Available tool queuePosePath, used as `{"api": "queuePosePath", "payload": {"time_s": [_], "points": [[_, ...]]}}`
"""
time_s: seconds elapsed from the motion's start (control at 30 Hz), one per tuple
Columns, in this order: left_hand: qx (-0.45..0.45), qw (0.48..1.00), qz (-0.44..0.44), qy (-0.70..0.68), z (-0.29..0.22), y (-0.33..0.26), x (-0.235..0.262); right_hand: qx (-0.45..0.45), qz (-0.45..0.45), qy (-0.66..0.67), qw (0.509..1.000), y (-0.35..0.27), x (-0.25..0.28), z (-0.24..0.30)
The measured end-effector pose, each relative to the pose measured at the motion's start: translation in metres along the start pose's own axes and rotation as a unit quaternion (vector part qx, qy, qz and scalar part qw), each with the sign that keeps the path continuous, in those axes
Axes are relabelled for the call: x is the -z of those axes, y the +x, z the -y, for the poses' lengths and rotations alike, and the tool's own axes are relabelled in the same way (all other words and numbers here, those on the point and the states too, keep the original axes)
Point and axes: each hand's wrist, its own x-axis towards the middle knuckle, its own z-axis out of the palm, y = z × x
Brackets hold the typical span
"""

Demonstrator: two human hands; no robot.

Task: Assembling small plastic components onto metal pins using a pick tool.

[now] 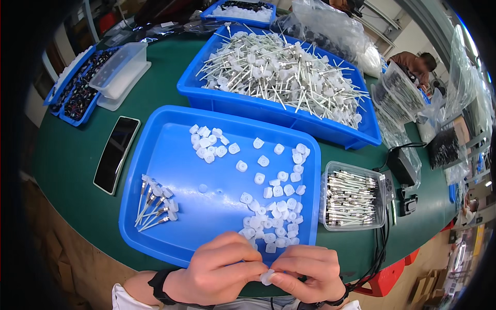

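Pinching one white cap [267,277] between fingertips, left hand [219,274] and right hand [310,274] meet at the near edge of the blue tray [217,206]. Tray: loose caps [274,217], capped pins [155,204]. Clear box [354,195] right; phone [117,154] left; table [72,175].

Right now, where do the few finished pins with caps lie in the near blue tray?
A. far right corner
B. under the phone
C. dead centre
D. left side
D: the small cluster of capped pins lies on the left side of the near blue tray, apart from the loose white caps on the right.
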Motion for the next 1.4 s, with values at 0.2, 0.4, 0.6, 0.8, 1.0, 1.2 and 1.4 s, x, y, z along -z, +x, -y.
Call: {"api": "queuePosePath", "payload": {"time_s": [0.2, 0.4, 0.6, 0.8, 1.0, 1.2, 1.4], "points": [[-0.006, 0.999, 0.022, -0.045, 0.000, 0.002, 0.002, -0.049, 0.031, 0.099, 0.993, -0.002, 0.006, 0.001], [0.013, 0.993, -0.020, -0.117, 0.003, -0.003, 0.006, -0.070, 0.013, 0.160, 0.985, 0.000, 0.003, 0.002], [0.058, 0.976, -0.079, 0.193, -0.025, 0.010, 0.046, -0.136, -0.105, 0.133, 0.976, -0.006, 0.007, 0.004], [0.153, 0.886, -0.072, 0.432, 0.013, -0.001, 0.082, -0.039, -0.171, -0.054, 0.983, -0.004, 0.040, 0.033], [0.189, 0.870, -0.062, 0.451, 0.007, -0.006, 0.081, -0.025, -0.127, -0.312, 0.941, 0.002, 0.100, 0.013], [0.101, 0.932, 0.021, 0.349, -0.022, 0.011, 0.048, 0.025, 0.114, -0.519, 0.847, 0.002, 0.114, -0.027], [0.122, 0.927, 0.153, 0.321, 0.025, 0.034, 0.022, 0.058, 0.166, -0.558, 0.811, 0.017, 0.107, -0.031]]}}
